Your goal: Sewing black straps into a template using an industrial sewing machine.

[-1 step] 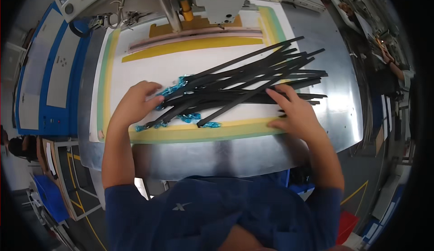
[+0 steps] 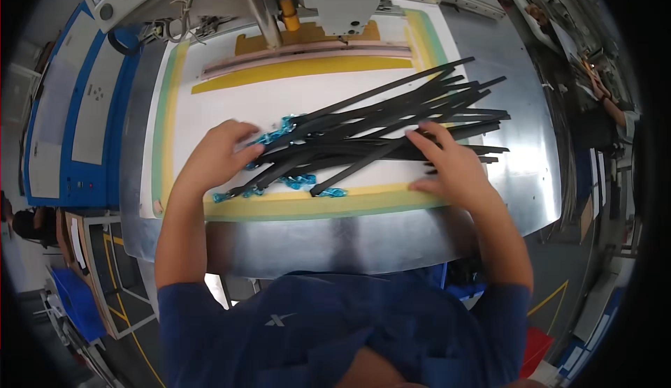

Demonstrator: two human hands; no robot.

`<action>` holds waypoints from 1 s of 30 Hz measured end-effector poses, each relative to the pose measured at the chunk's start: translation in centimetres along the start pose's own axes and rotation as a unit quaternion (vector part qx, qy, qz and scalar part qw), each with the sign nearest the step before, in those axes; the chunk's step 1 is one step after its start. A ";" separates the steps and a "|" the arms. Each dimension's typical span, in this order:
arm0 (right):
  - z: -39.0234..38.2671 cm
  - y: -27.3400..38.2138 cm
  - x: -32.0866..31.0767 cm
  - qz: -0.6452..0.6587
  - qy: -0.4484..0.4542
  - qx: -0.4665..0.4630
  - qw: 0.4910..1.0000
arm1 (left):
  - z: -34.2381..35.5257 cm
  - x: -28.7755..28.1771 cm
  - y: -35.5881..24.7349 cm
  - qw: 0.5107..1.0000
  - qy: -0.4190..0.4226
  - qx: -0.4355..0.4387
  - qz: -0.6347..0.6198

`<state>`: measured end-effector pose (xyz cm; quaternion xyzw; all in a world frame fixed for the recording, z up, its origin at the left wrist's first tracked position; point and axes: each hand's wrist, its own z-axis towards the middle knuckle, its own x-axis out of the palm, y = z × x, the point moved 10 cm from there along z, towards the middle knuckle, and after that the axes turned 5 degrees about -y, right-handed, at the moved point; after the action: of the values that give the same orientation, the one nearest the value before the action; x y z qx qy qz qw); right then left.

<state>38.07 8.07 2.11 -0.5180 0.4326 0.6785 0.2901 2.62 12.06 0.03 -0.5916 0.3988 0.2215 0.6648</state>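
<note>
A loose pile of long, thin black strips (image 2: pixel 363 126) lies crisscrossed over the white work surface (image 2: pixel 178 119), fanning out toward the right. Crinkled, shiny blue pieces (image 2: pixel 300 180) cluster at the strips' left ends. My left hand (image 2: pixel 224 152) is beside those ends, its thumb and fingers apart, the fingertips near or touching the blue pieces. Over the right part of the pile is my right hand (image 2: pixel 451 164), fingers spread, the upper fingertips on or just above the strips and the thumb toward the near edge. I cannot tell how firmly either hand touches.
Yellow and green tape (image 2: pixel 314 208) borders the white surface, which lies on a metal table (image 2: pixel 521 143). A white machine head (image 2: pixel 342 0) and a yellow-brown plate (image 2: pixel 300 70) stand at the far side. A blue cabinet (image 2: pixel 84 108) is on the left; another person's arm (image 2: pixel 611 105) shows far right.
My left hand has shifted slightly right and my right hand slightly left, a little closer together. The strip pile lies almost the same.
</note>
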 end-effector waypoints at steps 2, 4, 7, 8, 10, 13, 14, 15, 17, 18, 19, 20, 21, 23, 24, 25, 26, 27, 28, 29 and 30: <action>3.6 1.6 2.1 -0.017 0.015 -0.019 1.000 | 1.2 0.4 -1.0 0.998 -0.018 0.056 0.025; 5.9 2.7 3.4 -0.024 0.034 -0.027 0.999 | 2.3 1.6 -3.0 0.994 -0.039 0.104 0.005; 7.9 3.6 4.8 -0.016 0.020 -0.060 0.998 | 5.0 4.6 -4.4 0.992 0.048 0.112 0.030; 8.1 4.0 5.2 -0.016 0.023 -0.063 0.998 | 5.2 4.8 -4.4 0.992 0.045 0.112 0.025; 8.5 4.4 5.6 -0.023 0.028 -0.064 0.997 | 5.7 5.4 -4.1 0.989 0.065 0.126 0.049; 9.2 4.7 6.8 -0.005 0.056 -0.041 0.998 | 6.7 3.5 -2.4 0.989 0.070 0.120 0.051; 9.3 5.0 7.1 0.008 0.043 -0.046 0.998 | 7.2 2.8 -1.3 0.991 0.086 0.088 0.043; 9.6 5.3 7.2 0.021 0.029 -0.052 0.998 | 8.0 2.1 -0.1 0.992 0.065 0.100 0.051; 10.2 6.3 6.7 0.089 0.037 -0.097 0.991 | 9.1 1.2 1.9 0.995 0.048 0.087 0.024; 10.4 7.5 6.0 0.153 0.045 -0.141 0.977 | 9.7 0.6 2.9 0.997 0.030 0.075 -0.005; 11.2 7.8 5.2 0.219 0.049 -0.135 0.965 | 10.2 0.6 3.7 0.996 0.047 0.070 -0.018; 12.0 8.3 5.0 0.220 0.048 -0.136 0.965 | 10.5 0.6 4.3 0.996 0.046 0.069 -0.016; 13.3 8.2 4.3 0.204 0.000 -0.106 0.973 | 10.8 1.2 6.0 0.987 0.074 -0.013 -0.143; 15.6 9.6 3.6 0.138 -0.092 -0.083 0.983 | 11.1 2.2 8.1 0.954 0.102 -0.091 -0.267; 16.9 10.7 4.5 0.136 -0.093 -0.082 0.983 | 11.4 2.7 8.2 0.956 0.122 -0.056 -0.259; 18.1 12.3 5.1 0.065 -0.129 -0.114 0.983 | 11.6 3.0 8.1 0.957 0.140 -0.021 -0.253; 19.1 13.9 5.7 -0.006 -0.166 -0.144 0.976 | 11.8 2.9 8.3 0.957 0.141 -0.017 -0.252; 20.0 15.2 6.3 -0.030 -0.191 -0.165 0.967 | 11.9 2.8 8.0 0.963 0.137 0.001 -0.231; 20.9 15.2 7.2 -0.032 -0.192 -0.164 0.967 | 11.9 2.7 8.0 0.968 0.133 0.019 -0.211; 22.2 14.8 8.9 -0.032 -0.142 -0.151 0.978 | 11.9 2.6 8.1 0.967 0.129 0.021 -0.218; 23.2 14.2 10.5 -0.032 -0.092 -0.137 0.986 | 12.1 2.7 8.6 0.967 0.130 0.023 -0.219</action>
<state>12.52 21.59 -1.73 -0.5019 0.2906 0.7662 0.2766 0.86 24.95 -7.56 -0.6729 0.3473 -0.0175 0.6529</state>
